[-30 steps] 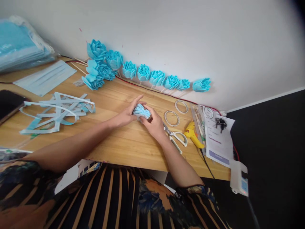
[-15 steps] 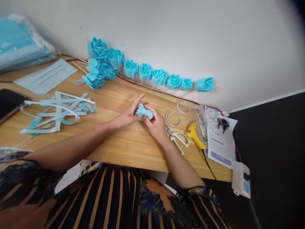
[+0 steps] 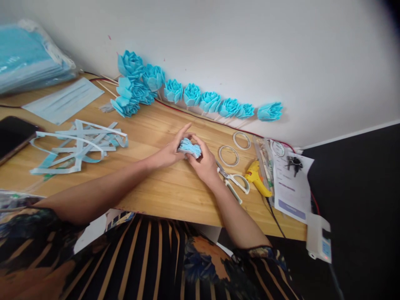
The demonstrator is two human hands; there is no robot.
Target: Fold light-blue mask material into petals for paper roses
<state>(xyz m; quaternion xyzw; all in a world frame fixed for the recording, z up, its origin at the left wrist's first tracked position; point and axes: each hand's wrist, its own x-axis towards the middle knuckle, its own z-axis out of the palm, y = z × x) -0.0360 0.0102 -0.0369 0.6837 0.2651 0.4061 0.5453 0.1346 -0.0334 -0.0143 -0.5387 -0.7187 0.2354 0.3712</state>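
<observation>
Between my two hands is a small stack of light-blue fabric pieces (image 3: 190, 148), its layered edges facing up. My left hand (image 3: 171, 151) grips the stack's left end, with the index finger stretched out past it. At the other end, my right hand (image 3: 204, 163) pinches the stack between thumb and fingers. White-handled scissors (image 3: 233, 180) lie on the table just right of my right wrist. Two rolls of narrow tape, a nearer one (image 3: 228, 156) and a farther one (image 3: 241, 141), rest beyond the scissors.
Blue fabric flowers (image 3: 210, 102) on sticks line the wall. Cut strips (image 3: 78, 146), a flat mask sheet (image 3: 64, 100), a phone (image 3: 15, 135) and bagged masks (image 3: 31, 58) occupy the left. A yellow glue gun (image 3: 258, 178), a paper sheet (image 3: 287, 191) and keys (image 3: 294, 163) lie right.
The stack has turned slightly in my hands, so more of its layered edges show. The whole view has shifted a little; the things on the table stay in place.
</observation>
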